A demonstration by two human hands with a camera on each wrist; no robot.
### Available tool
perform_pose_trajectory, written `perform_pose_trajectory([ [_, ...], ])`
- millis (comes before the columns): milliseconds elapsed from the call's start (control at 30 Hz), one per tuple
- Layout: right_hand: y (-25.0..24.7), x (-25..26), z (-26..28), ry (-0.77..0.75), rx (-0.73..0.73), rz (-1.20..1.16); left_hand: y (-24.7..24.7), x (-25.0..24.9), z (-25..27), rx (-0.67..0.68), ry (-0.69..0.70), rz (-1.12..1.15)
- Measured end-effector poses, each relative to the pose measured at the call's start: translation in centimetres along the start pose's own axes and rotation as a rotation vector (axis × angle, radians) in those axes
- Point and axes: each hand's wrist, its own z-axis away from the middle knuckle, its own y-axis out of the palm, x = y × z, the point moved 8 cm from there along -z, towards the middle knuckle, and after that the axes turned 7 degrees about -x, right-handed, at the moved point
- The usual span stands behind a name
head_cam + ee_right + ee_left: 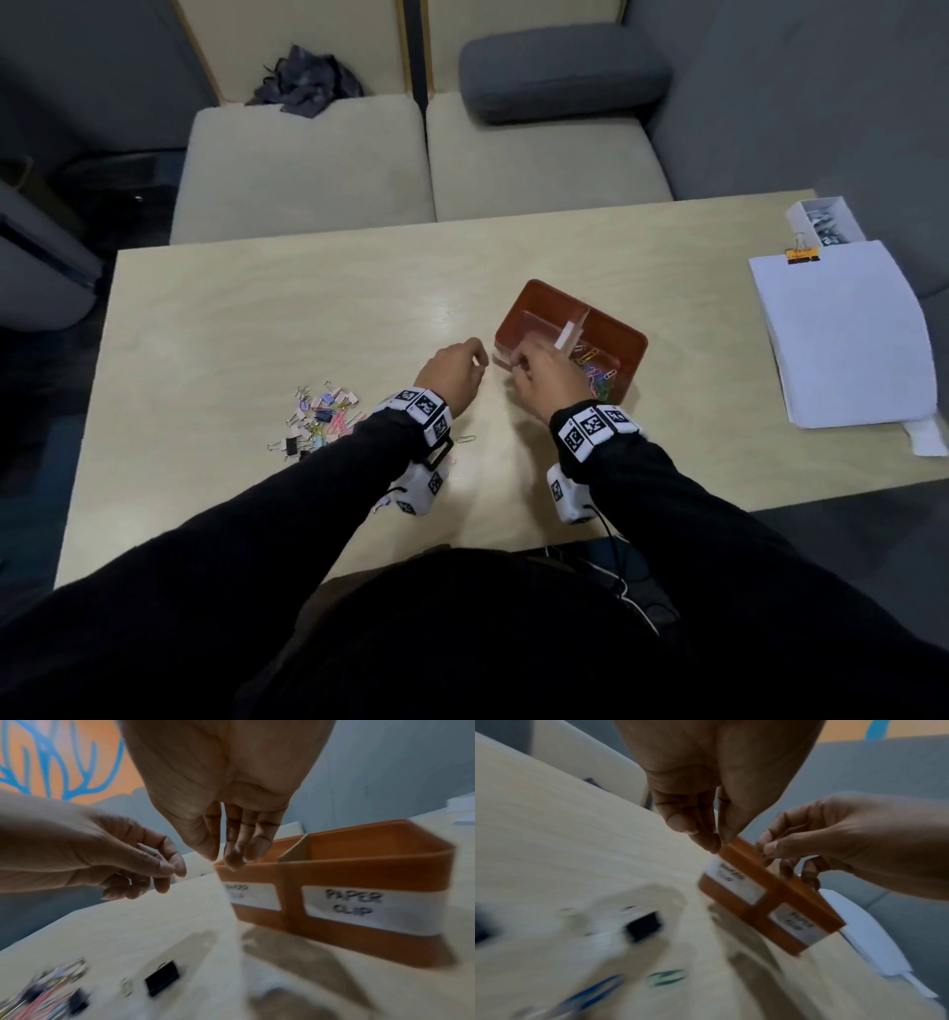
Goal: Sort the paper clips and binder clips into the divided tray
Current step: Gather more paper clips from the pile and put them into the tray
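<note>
Right hand reaches over the near-left corner of the orange tray, fingers pointing down and loosely together, nothing visibly held. Left hand hovers just beside the tray, fingers loosely curled, apparently empty. Coloured paper clips lie in the right compartment, labelled "PAPER CLIP". The unsorted pile sits on the desk, left of both hands.
</note>
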Motion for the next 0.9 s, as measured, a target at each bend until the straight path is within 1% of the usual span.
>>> perform_pose_trajectory([
  [167,4.9,4.8,0.1,-0.155,0.13,0.053,-1.8,8.0,3.2,-0.01,-0.147,-0.077],
  [267,8.0,7.3,0.3,-0.212,0.233,0.059,-2.7,12.0,5.2,0.001,-0.222,-0.118],
  [367,11.0,9.4,0.7,-0.287,0.318,0.078,-3.3,15.2,6.9,0.011,-0.298,-0.176],
  [467,13.3,11.1,1.1,-0.367,0.385,0.115,-3.9,17.9,8.3,-0.01,-0.388,-0.204],
  [533,14.6,12.0,1.2,-0.398,0.419,0.129,-4.1,19.2,8.9,-0.018,-0.422,-0.226],
  [600,15.5,12.6,1.0,-0.383,0.408,0.147,-4.0,20.0,9.2,-0.008,-0.441,-0.246],
  [633,15.8,12.7,0.8,-0.347,0.385,0.159,-4.0,20.3,9.3,-0.006,-0.449,-0.248],
  [700,16.3,12.0,0.2,-0.22,0.35,0.184,-3.7,20.8,9.3,0.0,-0.474,-0.239],
  [767,16.8,11.1,-0.2,-0.109,0.356,0.204,-3.4,21.2,9.1,0.002,-0.488,-0.216],
  [833,17.4,10.5,-0.3,-0.088,0.373,0.237,-3.0,21.3,8.9,0.003,-0.48,-0.226],
  [900,17.9,10.2,-0.2,-0.11,0.395,0.269,-2.8,21.2,8.6,-0.006,-0.473,-0.244],
])
